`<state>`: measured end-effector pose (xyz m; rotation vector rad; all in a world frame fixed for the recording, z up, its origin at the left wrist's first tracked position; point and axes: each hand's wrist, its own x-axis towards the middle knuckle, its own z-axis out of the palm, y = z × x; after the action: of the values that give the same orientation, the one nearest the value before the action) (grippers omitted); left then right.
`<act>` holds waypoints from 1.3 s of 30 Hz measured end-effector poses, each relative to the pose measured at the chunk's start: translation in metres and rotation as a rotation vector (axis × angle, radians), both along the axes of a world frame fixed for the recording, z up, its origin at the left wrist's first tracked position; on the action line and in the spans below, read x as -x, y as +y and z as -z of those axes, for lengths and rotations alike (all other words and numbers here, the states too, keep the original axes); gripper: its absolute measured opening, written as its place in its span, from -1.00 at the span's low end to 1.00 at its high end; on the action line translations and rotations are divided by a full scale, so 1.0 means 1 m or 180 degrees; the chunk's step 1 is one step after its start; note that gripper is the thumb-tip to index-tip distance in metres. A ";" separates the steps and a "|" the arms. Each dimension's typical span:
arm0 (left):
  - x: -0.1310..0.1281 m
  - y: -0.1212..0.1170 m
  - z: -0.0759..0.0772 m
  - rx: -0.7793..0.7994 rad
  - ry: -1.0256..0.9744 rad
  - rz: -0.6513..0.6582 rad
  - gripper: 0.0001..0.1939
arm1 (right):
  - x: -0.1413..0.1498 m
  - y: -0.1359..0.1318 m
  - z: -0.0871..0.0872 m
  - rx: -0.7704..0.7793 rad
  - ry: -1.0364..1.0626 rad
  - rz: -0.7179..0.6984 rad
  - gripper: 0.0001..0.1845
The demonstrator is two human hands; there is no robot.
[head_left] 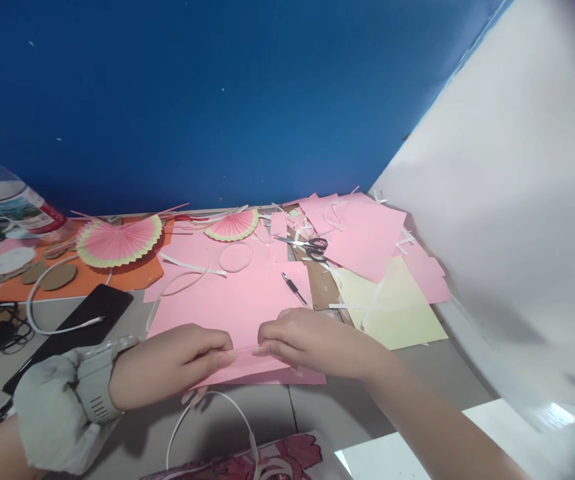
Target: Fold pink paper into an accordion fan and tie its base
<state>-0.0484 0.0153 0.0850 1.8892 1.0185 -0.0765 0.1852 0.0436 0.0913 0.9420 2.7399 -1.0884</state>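
Note:
Both hands pinch the near edge of a pink sheet of paper, where a narrow fold runs between them. My left hand is closed on the fold, thumb and fingers pressed together, with some fingertips showing beneath the paper. Across a small gap, my right hand grips the same fold, also in a pinch. A black pen lies on pink paper just beyond my right hand. Farther back rest scissors with black handles, blades pointing left.
Two pleated pink paper fans with yellow edges, a larger one and a smaller one, lie behind. At left are a plastic bottle, a black phone and cables. Pink sheets and pale yellow paper lie right, beside a white wall.

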 end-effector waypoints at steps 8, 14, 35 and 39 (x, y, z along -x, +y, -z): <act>-0.012 -0.003 0.002 -0.0583 0.0159 0.0058 -0.62 | 0.013 -0.006 0.002 -0.0465 -0.0069 -0.0077 -0.64; -0.011 -0.017 -0.010 -0.1148 0.0353 -0.0128 -0.66 | 0.000 -0.010 -0.012 -0.0044 0.0266 0.0719 -0.70; -0.012 -0.017 -0.004 -0.1860 0.0691 0.0149 -0.59 | 0.011 -0.018 0.002 -0.0648 0.0771 0.0584 -0.75; -0.008 -0.016 -0.002 -0.1953 0.0993 0.0293 -0.61 | -0.001 -0.015 0.002 -0.0299 0.0878 0.0931 -0.79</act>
<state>-0.0407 -0.0012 0.0870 2.5400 1.2619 -0.1257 0.1858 0.0283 0.0891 1.3343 2.9605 -1.2236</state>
